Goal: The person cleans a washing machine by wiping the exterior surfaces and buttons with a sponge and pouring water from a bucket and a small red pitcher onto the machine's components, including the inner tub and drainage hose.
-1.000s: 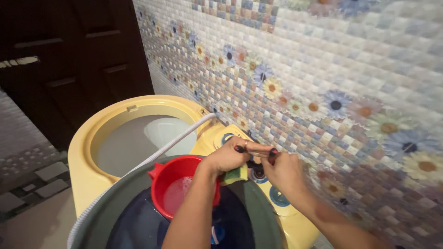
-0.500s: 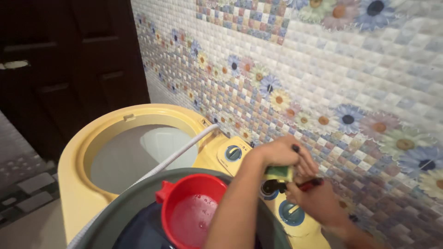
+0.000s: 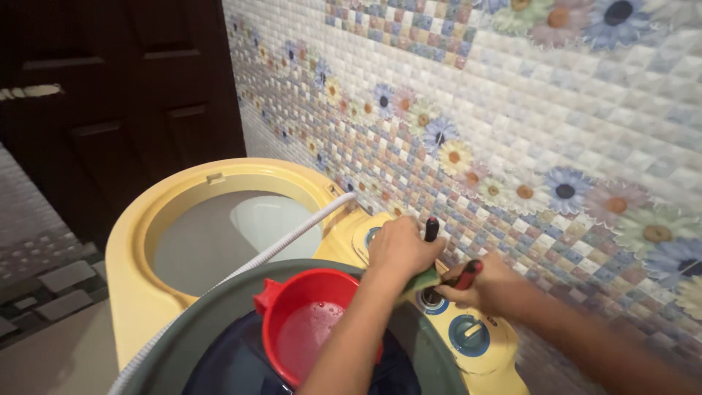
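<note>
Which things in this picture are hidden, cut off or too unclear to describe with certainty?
All in the head view:
- Knob: mostly covered by the left hand and the sponge.
- Sponge: only a yellow-green corner shows under the left hand.
- Black and red tool in the right hand: its working end is hidden by the hands.
- Grey tub: its contents are dark, cut off by the bottom edge.
- Red mug: partly behind the left forearm.

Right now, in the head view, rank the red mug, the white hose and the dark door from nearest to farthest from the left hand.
From the left hand:
1. Red mug, just below-left, in the grey tub.
2. White hose, to the left, across the yellow washer.
3. Dark door, far upper left.
</note>
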